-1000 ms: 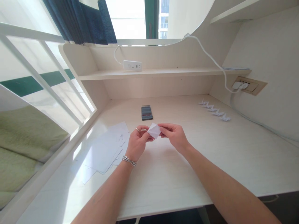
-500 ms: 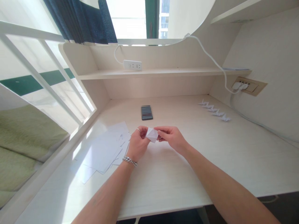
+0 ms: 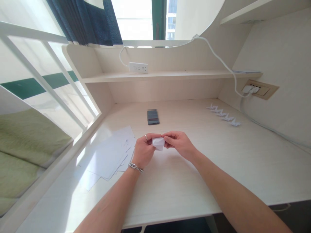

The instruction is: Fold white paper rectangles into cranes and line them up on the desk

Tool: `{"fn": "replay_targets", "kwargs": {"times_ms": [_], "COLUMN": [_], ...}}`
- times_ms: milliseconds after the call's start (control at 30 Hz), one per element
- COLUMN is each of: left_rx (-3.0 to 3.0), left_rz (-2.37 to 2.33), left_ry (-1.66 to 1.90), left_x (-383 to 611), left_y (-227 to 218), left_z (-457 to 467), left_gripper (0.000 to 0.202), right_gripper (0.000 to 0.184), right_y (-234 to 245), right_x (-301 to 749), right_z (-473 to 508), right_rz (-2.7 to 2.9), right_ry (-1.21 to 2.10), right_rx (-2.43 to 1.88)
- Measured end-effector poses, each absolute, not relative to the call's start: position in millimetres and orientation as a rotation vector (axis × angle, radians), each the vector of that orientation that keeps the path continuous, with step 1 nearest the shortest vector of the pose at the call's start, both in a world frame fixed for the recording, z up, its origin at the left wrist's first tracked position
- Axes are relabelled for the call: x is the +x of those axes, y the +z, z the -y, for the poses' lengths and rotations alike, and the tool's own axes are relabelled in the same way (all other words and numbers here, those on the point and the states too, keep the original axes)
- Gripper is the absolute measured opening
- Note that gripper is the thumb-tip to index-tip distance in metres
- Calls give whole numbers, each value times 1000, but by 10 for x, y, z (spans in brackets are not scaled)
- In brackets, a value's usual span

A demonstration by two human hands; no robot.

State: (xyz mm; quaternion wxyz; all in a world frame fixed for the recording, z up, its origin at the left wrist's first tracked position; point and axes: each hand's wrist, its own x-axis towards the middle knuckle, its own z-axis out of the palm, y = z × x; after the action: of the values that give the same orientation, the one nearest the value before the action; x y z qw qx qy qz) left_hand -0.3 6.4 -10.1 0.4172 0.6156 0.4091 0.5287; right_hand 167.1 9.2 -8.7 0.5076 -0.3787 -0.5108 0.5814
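Observation:
A small folded piece of white paper [image 3: 158, 143] is held between both hands above the middle of the desk. My left hand [image 3: 144, 149], with a ring and a chain bracelet at the wrist, pinches its left side, the index finger stretched along the top edge. My right hand [image 3: 179, 143] grips the right side between thumb and fingers. The two index fingertips almost meet at the paper's upper edge. Left of my hands lie loose white paper sheets [image 3: 109, 155], overlapping one another. Several small folded paper cranes [image 3: 227, 117] stand in a slanting row at the far right.
A dark phone [image 3: 153, 117] lies on the desk [image 3: 184, 194] beyond my hands. A white power strip [image 3: 138, 67] rests on the shelf [image 3: 165, 76] at the back. White cables [image 3: 218, 60] run to a wall socket [image 3: 261, 89] on the right. A white railing [image 3: 48, 68] borders the left.
My left index finger has stretched to the right along the paper's top edge. The folded paper has tilted, showing a flatter, wider face. Both hands stay in nearly the same place.

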Motion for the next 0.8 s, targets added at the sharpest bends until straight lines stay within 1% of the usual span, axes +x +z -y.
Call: {"fn": "replay_targets", "kwargs": {"times_ms": [133, 333, 400, 500, 567, 700, 800], "left_rx": [1499, 1518, 1549, 1547, 1501, 1421, 1407], "left_rz": [-1109, -1161, -1213, -1265, -1246, -1089, -986], "left_ry": [1348, 1272, 1272, 1278, 1251, 1241, 1287], "left_x": [1, 13, 20, 34, 41, 26, 5], "left_y": [-95, -104, -84, -43, -31, -57, -76], "left_z": [-63, -80, -72, -52, -44, -58, -71], "left_gripper": [16, 16, 20, 32, 37, 33, 34], "right_gripper": [34, 30, 30, 31, 31, 32, 32], "right_y": [-85, -72, -64, -54, -53, -70, -89], "right_x": [1670, 1669, 1666, 1660, 1660, 1691, 1735], "right_z": [-75, -68, -66, -60, -60, -79, -97], "right_rz": [1243, 1276, 1273, 1275, 1277, 1275, 1294], "right_ry": [1430, 1395, 1409, 1435, 1454, 1484, 1513], "right_rx": [-891, -970, -984, -997, -996, -983, -988]}}
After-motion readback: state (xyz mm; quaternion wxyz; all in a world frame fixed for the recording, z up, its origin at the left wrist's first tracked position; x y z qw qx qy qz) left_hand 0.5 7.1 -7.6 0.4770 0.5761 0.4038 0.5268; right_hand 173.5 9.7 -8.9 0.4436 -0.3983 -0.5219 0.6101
